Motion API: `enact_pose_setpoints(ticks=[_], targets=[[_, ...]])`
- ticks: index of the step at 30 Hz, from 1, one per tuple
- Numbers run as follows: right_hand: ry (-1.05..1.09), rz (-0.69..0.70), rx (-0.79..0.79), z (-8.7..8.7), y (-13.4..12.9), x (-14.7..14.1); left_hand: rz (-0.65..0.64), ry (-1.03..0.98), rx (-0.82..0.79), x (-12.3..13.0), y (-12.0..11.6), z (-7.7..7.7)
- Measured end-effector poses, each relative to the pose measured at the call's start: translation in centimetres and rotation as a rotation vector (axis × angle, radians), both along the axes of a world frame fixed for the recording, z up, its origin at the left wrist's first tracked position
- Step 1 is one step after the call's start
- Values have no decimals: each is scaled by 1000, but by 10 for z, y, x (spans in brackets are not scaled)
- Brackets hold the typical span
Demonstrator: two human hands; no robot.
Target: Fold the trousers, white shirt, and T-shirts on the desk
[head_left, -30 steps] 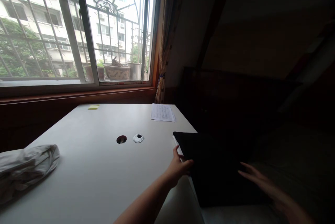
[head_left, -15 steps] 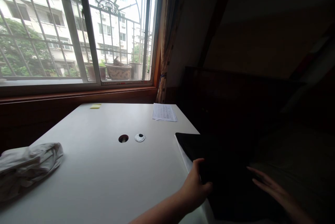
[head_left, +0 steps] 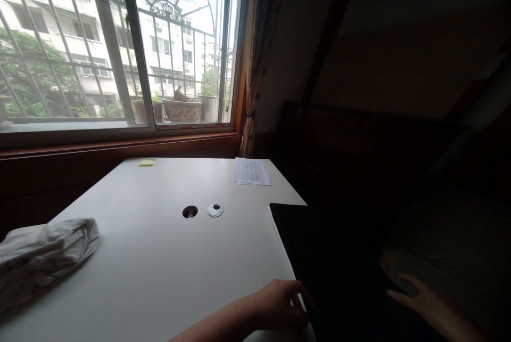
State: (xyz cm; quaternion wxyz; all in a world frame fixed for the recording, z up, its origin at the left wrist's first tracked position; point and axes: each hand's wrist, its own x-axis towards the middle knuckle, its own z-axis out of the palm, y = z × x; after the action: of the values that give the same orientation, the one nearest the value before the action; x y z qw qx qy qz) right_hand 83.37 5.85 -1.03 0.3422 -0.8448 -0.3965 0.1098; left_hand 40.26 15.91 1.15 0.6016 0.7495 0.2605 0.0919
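A large black, flat sheet-like thing [head_left: 295, 230] overhangs the right side of the white table, with a thin white edge along its left side. My left hand [head_left: 281, 302] is at the lower part of that left edge, fingers curled over it and thumb below. Over by the sheet's far right side, my right hand [head_left: 427, 302] has its thumb and fingers apart. The sheet's right part fades into deep shadow, so its exact kind and outline are hidden.
The white table [head_left: 159, 267] bears a crumpled grey cloth [head_left: 51, 251] at left, a yellow sticky note [head_left: 147, 162] and printed papers [head_left: 252, 172] at the back. A round hole [head_left: 190, 212] and a white round cap [head_left: 215, 210] sit mid-table. Behind stands a barred window [head_left: 175, 59].
My left hand has slid down the black sheet's left edge, toward me. The edge now lies flatter against the table. My right hand has moved slightly down and right.
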Motion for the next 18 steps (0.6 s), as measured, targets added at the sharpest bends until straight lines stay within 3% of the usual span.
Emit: enact_pose_setpoints(ticks=[3, 5, 9, 12, 15, 18], targets=[[-154, -55, -39, 3, 13, -2, -29, -54, 54, -16, 0, 4], [-261, 20, -47, 13, 28, -24, -31, -91, 99, -26, 1, 4], [-368, 359, -41, 38, 68, -105, -11, -105, 111, -49, 5, 3], [-415, 569, -23, 47, 101, -167, 30, -121, 136, -72, 8, 4], [-426, 685, -65, 40, 127, -210, 110, -170, 173, -104, 12, 4], [-452, 696, -135, 21, 141, -235, 243, -194, 244, -147, 21, 4]])
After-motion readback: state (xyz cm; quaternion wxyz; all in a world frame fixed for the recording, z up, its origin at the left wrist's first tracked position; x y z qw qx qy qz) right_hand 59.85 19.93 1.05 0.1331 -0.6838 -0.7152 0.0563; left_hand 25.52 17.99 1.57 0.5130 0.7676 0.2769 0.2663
